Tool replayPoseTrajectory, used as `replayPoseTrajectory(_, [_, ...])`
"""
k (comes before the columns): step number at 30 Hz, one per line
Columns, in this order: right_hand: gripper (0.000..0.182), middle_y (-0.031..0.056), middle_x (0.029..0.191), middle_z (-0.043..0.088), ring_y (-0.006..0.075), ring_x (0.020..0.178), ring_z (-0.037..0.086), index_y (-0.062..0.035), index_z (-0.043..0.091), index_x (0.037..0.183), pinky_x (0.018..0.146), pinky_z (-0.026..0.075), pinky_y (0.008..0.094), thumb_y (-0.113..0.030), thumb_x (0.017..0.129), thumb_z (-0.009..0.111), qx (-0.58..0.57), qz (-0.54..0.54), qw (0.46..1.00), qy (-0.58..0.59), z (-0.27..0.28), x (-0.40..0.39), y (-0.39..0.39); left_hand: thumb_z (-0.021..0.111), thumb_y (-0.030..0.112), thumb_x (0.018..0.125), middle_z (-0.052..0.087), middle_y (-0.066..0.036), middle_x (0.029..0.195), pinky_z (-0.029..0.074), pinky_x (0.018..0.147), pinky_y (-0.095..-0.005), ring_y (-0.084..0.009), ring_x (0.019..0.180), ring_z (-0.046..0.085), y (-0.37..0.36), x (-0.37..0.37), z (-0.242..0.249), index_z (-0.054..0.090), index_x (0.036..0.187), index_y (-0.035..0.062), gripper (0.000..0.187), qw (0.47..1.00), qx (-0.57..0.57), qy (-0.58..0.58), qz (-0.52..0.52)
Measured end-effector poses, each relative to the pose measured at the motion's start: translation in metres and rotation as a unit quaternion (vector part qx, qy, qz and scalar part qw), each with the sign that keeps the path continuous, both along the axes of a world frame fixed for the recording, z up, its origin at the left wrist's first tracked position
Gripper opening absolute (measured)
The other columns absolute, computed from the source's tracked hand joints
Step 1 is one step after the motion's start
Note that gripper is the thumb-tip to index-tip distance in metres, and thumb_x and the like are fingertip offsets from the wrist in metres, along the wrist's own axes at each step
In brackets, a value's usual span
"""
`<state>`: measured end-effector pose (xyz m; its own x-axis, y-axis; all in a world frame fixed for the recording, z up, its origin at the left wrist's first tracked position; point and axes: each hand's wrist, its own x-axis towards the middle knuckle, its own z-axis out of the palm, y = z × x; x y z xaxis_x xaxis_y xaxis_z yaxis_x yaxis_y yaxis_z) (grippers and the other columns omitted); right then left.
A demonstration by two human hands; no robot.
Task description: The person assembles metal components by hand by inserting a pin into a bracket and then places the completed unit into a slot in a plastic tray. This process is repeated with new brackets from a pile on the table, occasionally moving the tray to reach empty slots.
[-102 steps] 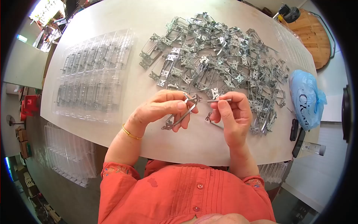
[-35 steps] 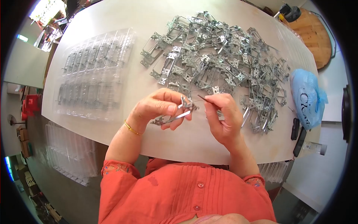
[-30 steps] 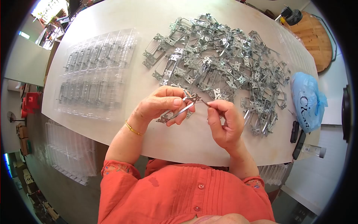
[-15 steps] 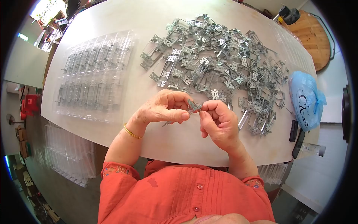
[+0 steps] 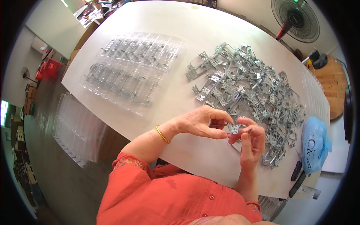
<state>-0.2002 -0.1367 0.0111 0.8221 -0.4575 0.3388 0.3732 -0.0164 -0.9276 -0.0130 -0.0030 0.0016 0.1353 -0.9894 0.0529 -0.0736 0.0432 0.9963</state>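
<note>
My left hand [image 5: 204,122], with a gold bangle at the wrist, pinches a small silvery metal bracket [image 5: 235,129] between thumb and fingertips. My right hand [image 5: 252,141] grips the same bracket from the other side, thumb and fingers bent around its end. Part of the piece is hidden by the fingers. Just beyond both hands spreads a tangled pile of similar metal brackets [image 5: 258,88] with thin rods. Left of it on the table lies a clear plastic tray [image 5: 152,92], with rows of such metal parts in its compartments.
The pale table [image 5: 176,157] has a blue plastic bag [image 5: 314,144] at its right edge, near dark objects [image 5: 297,180]. Stacked clear trays [image 5: 77,131] stand below its left side. A fan [image 5: 295,19] and a round wooden board [image 5: 333,88] are at the far right.
The view has swung, so the tray and pile sit further right and the fan shows. Both hands still hold the bracket, which is turned to show a flat face; the right fingers have shifted.
</note>
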Motion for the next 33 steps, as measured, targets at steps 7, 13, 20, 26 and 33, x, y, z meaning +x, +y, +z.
replayPoseTrajectory(7, [0.014,0.0220,0.119,0.064,0.0219,0.095,0.068,0.0003,0.051,0.115,0.084,0.059,0.0360,-0.001,0.102,0.056,-0.144,-0.042,0.988,-0.046,-0.012,0.003,0.006,0.077,0.017,0.083,0.069,-0.010,0.103,0.052,0.088,-0.0346,-0.0200,0.100,0.066,-0.008,-0.002,-0.006,0.068,0.120,0.0024,0.041,0.987,-0.127,-0.078,0.063])
replayPoseTrajectory(13, [0.019,0.0226,0.109,0.069,0.0307,0.094,0.071,0.0001,0.057,0.111,0.080,0.060,0.0397,0.005,0.094,0.064,-0.372,-0.113,0.920,-0.048,-0.020,0.007,0.003,0.076,0.017,0.085,0.063,-0.012,0.113,0.045,0.100,-0.0415,-0.0300,0.113,0.058,-0.006,0.001,-0.003,0.066,0.111,0.0047,0.030,0.927,-0.237,-0.223,0.184])
replayPoseTrajectory(20, [0.023,0.0216,0.110,0.071,0.0342,0.093,0.071,-0.0010,0.057,0.109,0.079,0.060,0.0413,0.006,0.089,0.068,-0.487,-0.106,0.864,-0.070,-0.015,0.013,0.001,0.072,0.012,0.085,0.064,-0.008,0.093,0.048,0.085,-0.0386,-0.0253,0.093,0.061,-0.006,0.000,-0.006,0.069,0.092,0.0050,0.010,0.938,-0.217,-0.209,0.170])
replayPoseTrajectory(26, [0.023,0.0216,0.114,0.068,0.0338,0.095,0.071,-0.0016,0.059,0.108,0.079,0.060,0.0411,0.007,0.088,0.068,-0.525,-0.098,0.842,-0.076,-0.017,0.015,0.005,0.067,0.004,0.085,0.065,-0.008,0.083,0.048,0.078,-0.0377,-0.0246,0.082,0.061,-0.007,-0.002,-0.007,0.066,0.089,0.0026,0.005,0.955,-0.178,-0.161,0.175])
replayPoseTrajectory(33, [0.022,0.0215,0.121,0.062,0.0302,0.096,0.071,0.0002,0.060,0.107,0.078,0.062,0.0378,0.008,0.087,0.067,-0.479,-0.128,0.863,-0.091,-0.023,0.011,0.012,0.068,0.003,0.088,0.066,-0.008,0.084,0.047,0.077,-0.0379,-0.0272,0.081,0.062,-0.003,0.006,0.012,0.067,0.089,0.0036,0.002,0.893,-0.224,-0.286,0.265])
